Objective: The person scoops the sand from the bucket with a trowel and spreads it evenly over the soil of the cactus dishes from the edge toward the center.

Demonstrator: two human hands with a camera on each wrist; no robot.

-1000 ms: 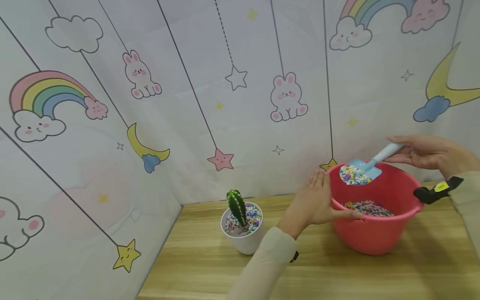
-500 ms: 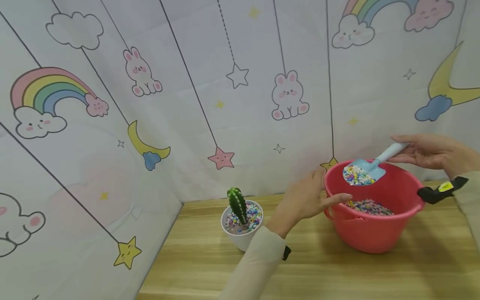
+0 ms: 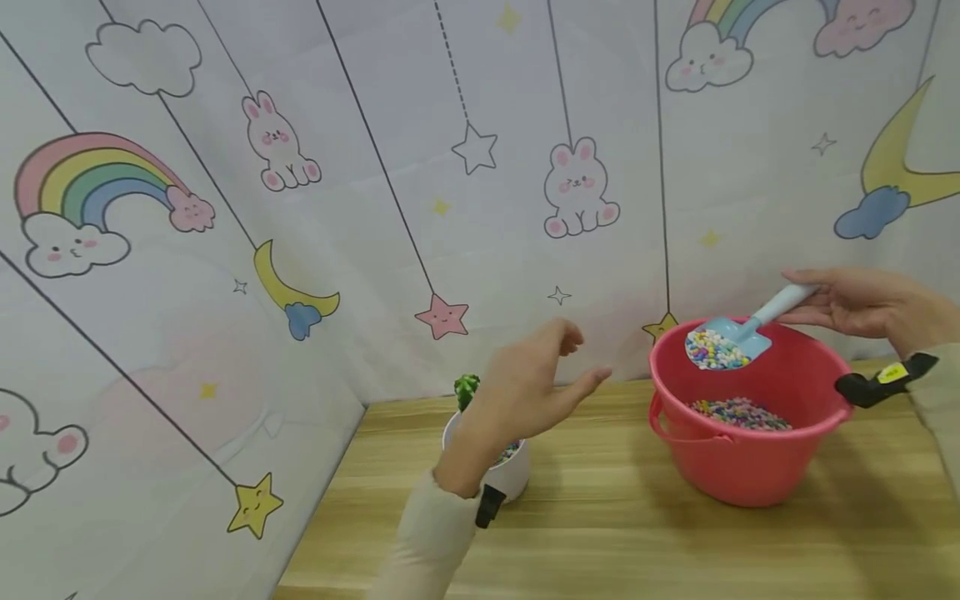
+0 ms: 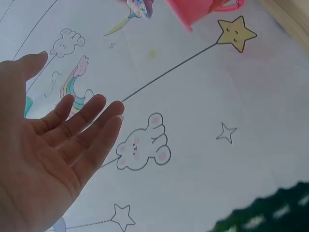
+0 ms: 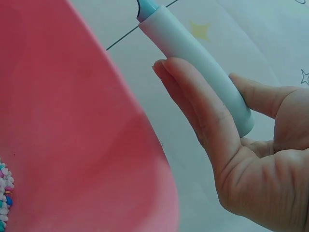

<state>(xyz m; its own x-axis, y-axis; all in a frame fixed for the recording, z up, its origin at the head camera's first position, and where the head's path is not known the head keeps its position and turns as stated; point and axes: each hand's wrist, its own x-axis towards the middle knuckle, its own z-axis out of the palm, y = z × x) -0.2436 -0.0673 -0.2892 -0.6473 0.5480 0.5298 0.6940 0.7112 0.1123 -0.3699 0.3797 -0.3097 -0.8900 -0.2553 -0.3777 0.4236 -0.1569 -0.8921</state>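
Note:
My right hand holds a small light-blue shovel by its pale handle, pinched between thumb and fingers. The shovel's blade carries colourful pebbles over the mouth of a pink bucket. More pebbles lie at the bottom of the bucket. My left hand is in the air above the white pot, its fingers loosely bent with nothing in them. It partly hides the pot and the green cactus. In the left wrist view the cactus shows at the lower right corner.
Pot and bucket stand apart on a wood-grain table. Right behind them hangs a white cloth printed with rabbits, stars and rainbows, which also covers the left side. The bucket's pink handle hangs down on its left side.
My left hand has let go of the bucket's rim and moved left, over the pot. The right hand with the loaded shovel has stayed nearly still above the bucket.

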